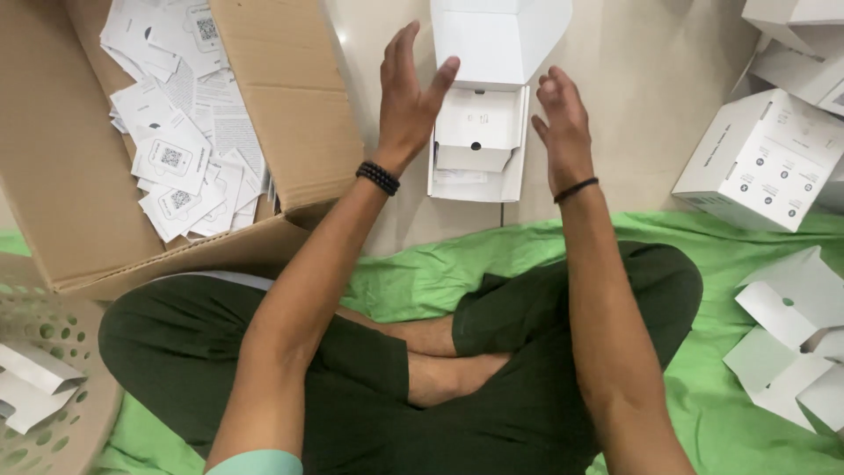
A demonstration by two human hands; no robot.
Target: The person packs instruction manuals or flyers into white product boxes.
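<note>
White open box (479, 105) lies on the pale floor (651, 79) straight ahead, lid flap up, w/ one folded insert inside. Left hand (406, 97) and right hand (560, 123) hover one each side of it, both open, fingers spread, gripping nothing; left fingertips just at the box edge, right hand near but apart. One bead bracelet (378, 178) on left wrist, one thin band (576, 188) on right. One big cardboard carton (290, 114) at left, full of paper leaflets (180, 132), too many to count. Approx. 3 closed white boxes (760, 158) at right. One perforated basket (53, 387) bottom left. Flat white inserts (791, 334) on the green cloth (721, 255), number unclear.
</note>
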